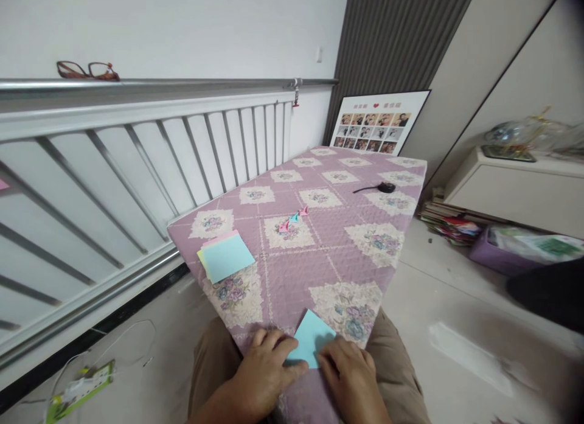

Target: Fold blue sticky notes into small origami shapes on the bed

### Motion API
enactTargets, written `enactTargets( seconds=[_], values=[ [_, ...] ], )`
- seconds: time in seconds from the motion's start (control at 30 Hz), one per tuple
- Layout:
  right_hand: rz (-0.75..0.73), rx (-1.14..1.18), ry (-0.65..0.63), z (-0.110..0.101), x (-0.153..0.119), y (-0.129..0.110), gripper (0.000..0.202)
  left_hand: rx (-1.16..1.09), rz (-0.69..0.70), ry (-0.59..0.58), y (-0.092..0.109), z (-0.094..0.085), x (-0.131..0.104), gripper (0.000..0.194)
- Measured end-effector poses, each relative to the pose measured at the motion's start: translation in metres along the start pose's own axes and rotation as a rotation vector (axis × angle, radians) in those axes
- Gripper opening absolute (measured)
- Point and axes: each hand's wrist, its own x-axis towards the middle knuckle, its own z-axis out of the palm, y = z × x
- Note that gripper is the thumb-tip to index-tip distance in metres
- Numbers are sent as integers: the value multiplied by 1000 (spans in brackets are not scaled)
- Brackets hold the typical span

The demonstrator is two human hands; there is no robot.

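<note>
A blue square of paper lies at the near end of the table, turned at an angle. My left hand rests at its left edge, thumb and fingers apart, the thumb on the paper's lower part. On the right edge of the same sheet are the bent fingers of my right hand, held close together. Farther left sits a stack of coloured papers, blue on top with pink and yellow edges showing. Small pink and blue folded pieces stand in a row near the table's middle.
The table has a purple floral cloth. A black corded object lies toward its far right. White railing runs along the left, with glasses on top. A photo board leans behind. A power strip is on the floor.
</note>
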Motion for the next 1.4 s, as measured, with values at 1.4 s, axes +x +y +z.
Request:
enactTargets(
  seconds=[1.4],
  values=[
    [-414,-38,146,4,-25,22,24,222,68,193,-19,15,-50,25]
  ],
)
